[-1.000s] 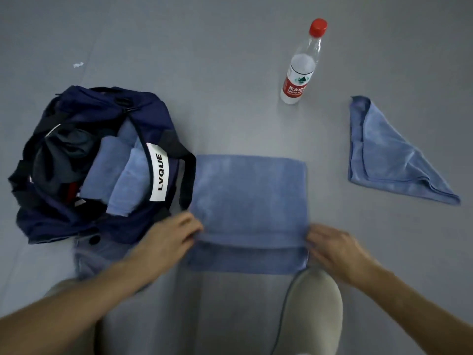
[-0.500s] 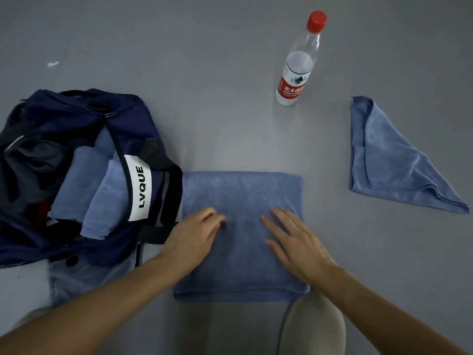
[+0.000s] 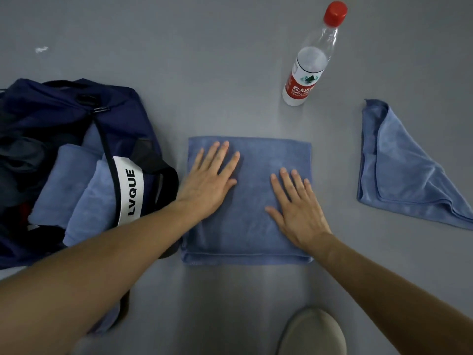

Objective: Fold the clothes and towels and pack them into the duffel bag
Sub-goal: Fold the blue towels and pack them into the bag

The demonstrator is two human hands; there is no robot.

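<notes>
while the folded blue towel (image 3: 253, 208) lies flat on the grey floor (image 3: 204, 60), both palms press down on it: left hand (image 3: 210, 180) on its left half, fingers straight and spread, right hand (image 3: 297, 208) on the right half, fingers straight too, neither gripping anything. both forearms stretch out long. just beside the towel's left edge, the navy duffel bag (image 3: 51, 106) gapes open, two folded blue towels (image 3: 64, 180) and dark clothing (image 3: 23, 155) inside. off right lies a loosely folded blue cloth (image 3: 399, 170); beyond stands a water bottle (image 3: 307, 70).
</notes>
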